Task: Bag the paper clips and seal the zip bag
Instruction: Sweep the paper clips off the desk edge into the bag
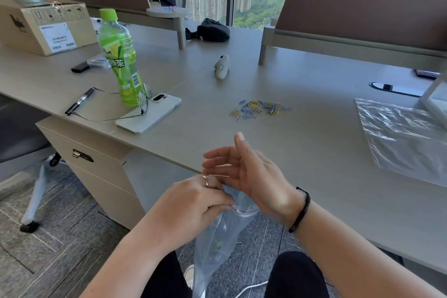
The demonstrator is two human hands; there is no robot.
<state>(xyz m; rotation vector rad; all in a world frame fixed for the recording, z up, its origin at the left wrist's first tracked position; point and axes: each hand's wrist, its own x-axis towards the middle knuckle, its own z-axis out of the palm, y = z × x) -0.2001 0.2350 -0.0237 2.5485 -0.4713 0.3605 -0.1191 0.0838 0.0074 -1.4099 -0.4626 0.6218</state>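
Dangling below the left hand's (193, 203) pinching grip, the zip bag (219, 237) needs its mouth held wide while the right hand (246, 174), fingers spread, fetches paper clips (260, 109) from the table (314, 152) beyond.

Green bottle (120, 55) by phone (150, 113) (glasses (142, 101) atop); box (46, 24).

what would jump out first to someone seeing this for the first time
First, the two hands at the desk's near edge: the left hand pinches the mouth of a clear zip bag hanging over the lap, and the right hand is spread open beside it. Next, the coloured paper clips scattered mid-desk and the bright green bottle at left.
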